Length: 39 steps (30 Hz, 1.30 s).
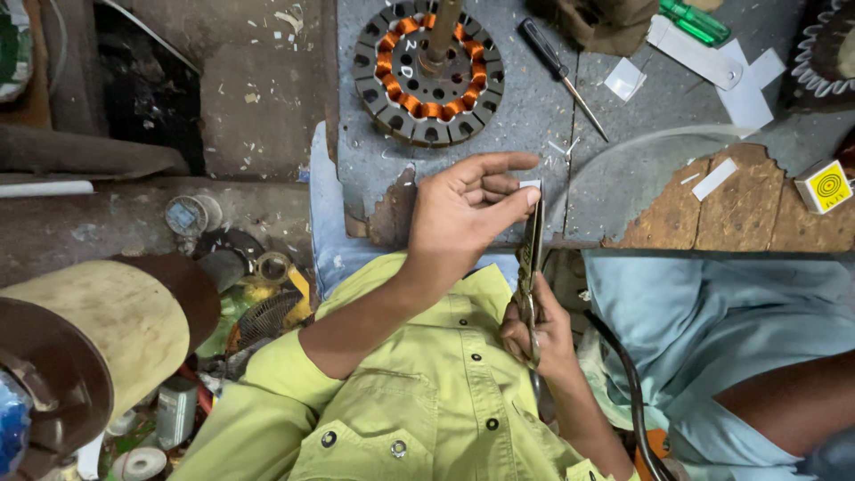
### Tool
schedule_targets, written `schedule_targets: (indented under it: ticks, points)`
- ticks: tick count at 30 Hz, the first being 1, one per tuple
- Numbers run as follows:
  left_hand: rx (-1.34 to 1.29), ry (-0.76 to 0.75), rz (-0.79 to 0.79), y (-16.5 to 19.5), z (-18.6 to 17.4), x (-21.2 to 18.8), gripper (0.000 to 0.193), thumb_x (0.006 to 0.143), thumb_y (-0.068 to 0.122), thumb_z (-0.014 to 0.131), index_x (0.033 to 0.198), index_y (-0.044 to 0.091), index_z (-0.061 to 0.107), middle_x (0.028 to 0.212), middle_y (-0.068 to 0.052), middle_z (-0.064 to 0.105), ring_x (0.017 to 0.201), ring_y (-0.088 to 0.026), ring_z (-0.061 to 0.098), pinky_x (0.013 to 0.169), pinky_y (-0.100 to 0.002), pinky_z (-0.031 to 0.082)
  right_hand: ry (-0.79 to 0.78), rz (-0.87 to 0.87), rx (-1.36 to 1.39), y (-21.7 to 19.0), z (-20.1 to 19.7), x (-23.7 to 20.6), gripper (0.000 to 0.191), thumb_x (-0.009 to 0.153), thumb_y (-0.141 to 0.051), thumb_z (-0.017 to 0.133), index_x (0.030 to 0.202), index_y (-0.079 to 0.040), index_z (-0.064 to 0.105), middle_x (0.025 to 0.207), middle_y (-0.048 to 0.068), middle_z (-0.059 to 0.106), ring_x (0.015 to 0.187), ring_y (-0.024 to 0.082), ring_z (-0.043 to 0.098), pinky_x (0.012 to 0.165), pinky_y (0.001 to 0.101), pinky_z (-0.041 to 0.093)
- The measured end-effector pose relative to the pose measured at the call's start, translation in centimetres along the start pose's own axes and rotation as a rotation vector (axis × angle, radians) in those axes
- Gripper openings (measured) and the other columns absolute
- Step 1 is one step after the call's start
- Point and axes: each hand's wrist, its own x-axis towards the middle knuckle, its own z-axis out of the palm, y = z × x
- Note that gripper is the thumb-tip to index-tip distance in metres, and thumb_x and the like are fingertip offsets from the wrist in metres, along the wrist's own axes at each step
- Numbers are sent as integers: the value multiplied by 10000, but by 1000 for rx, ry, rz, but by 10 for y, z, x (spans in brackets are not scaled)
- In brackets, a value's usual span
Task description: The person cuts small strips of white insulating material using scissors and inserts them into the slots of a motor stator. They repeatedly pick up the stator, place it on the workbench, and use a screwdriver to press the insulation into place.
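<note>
The right hand (539, 334) grips scissors (532, 258) while the left hand (468, 209) pinches a small white paper strip (531, 184) at the blade tips, near the surface (534, 116) edge; holding it taut should keep the cut clean.

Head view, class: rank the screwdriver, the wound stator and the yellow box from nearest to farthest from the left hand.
From the left hand:
1. Screwdriver, just above on the bench.
2. Wound stator, above and slightly left; close to the screwdriver, so barely second.
3. Yellow box, far right edge.
</note>
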Motion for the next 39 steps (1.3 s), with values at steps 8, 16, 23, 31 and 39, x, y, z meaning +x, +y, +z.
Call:
schedule_targets:
  ticks: [8,16,23,31,39]
  points:
    - [8,-3,-117,18,-10,0,294,940,29,723,1204,-97,691,1018,-96,743,898,-136,718,833,-284,611,138,-191,-49,-100,-38,-11,825,780,-20,760,1554,-49,477,910,180,754,594,202,719,497,301,583]
    - [10,-17,-144,20,-19,-16,288,932,16,690,1199,-88,686,1034,-110,753,923,-166,734,853,-299,598,661,-35,-1269,-214,-20,26,929,658,-364,919,1519,-192,615,891,189,744,657,235,623,706,339,530]
    - [94,27,-151,18,-23,-17,280,902,17,699,1166,-75,706,985,-157,756,881,-186,746,817,-316,600,523,-129,-1281,-255,-2,65,801,654,-414,879,1372,-180,611,1010,200,727,943,392,689,795,473,521]
    - [18,59,-102,7,-39,-19,332,860,-54,713,1189,-77,673,959,-146,730,836,-193,733,780,-323,598,369,-456,-1395,-269,20,53,475,811,-173,745,1272,-93,669,1108,177,700,1045,371,666,864,436,530]
    - [5,-30,-4,20,-38,-26,278,896,-52,693,1162,-81,617,980,-151,742,840,-191,731,783,-317,608,17,-612,-707,-228,100,72,165,866,-124,805,1007,-45,771,977,88,782,909,231,772,805,330,598]
